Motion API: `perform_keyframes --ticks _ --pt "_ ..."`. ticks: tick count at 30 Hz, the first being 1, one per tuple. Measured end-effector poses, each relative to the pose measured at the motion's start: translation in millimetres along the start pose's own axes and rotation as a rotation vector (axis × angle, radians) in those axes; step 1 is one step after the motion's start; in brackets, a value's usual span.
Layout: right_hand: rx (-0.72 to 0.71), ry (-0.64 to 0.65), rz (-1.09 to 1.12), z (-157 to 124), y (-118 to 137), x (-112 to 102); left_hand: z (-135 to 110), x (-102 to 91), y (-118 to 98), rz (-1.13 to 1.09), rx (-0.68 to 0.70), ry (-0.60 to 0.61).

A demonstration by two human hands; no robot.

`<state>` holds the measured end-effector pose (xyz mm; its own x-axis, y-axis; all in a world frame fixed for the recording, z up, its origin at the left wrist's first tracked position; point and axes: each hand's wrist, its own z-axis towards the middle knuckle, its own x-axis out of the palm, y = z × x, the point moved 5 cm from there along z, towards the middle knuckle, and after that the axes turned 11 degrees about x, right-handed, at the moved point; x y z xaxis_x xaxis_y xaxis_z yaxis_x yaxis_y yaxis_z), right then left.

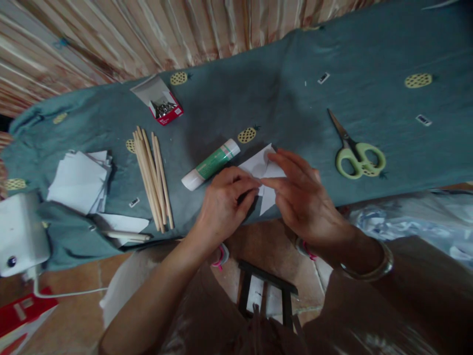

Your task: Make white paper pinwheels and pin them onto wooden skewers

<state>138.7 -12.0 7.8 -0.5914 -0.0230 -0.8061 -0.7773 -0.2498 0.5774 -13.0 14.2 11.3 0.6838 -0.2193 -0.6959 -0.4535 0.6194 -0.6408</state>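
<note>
A white paper pinwheel (pixel 272 170) with pointed, folded blades is between my two hands near the table's front edge. My left hand (pixel 231 195) is closed, pinching the paper near its middle with thumb and forefinger. From the other side, my right hand (pixel 301 195) grips the paper, its fingers along the upper and right blades. The exact fold under my fingertips is hidden. Just left of the paper lies a green and white glue stick (pixel 211 164) with its cap on. Scissors (pixel 356 153) with light green handles rest to the right, blades slightly apart.
Several wooden sticks (pixel 150 180) lie left of the glue stick. Behind them stands an opened red box (pixel 168 111) of metal pins. A stack of white paper (pixel 79 180) and a white device (pixel 22 234) with a cable are at the far left. A curtain (pixel 207 29) borders the back.
</note>
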Motion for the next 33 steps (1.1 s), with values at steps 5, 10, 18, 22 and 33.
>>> perform_keyframes --ticks 5,10,18,22,33 --pt "-0.003 -0.041 -0.009 -0.3 -1.1 3.6 -3.0 1.4 -2.2 0.024 0.026 0.014" --pt "0.040 -0.053 0.053 3.4 -7.1 -1.6 -2.0 1.2 -3.1 0.035 0.043 0.000" --pt "0.141 -0.090 0.136 7.1 -21.8 -22.8 -5.4 1.8 -4.7 0.078 0.075 0.005" --pt "0.126 -0.105 0.089 5.0 -19.7 -24.1 -6.1 0.0 -7.1 0.107 0.086 -0.001" --pt "0.134 -0.110 0.098 -4.7 -16.2 -25.1 -9.5 -6.4 -14.1 0.158 0.137 -0.046"
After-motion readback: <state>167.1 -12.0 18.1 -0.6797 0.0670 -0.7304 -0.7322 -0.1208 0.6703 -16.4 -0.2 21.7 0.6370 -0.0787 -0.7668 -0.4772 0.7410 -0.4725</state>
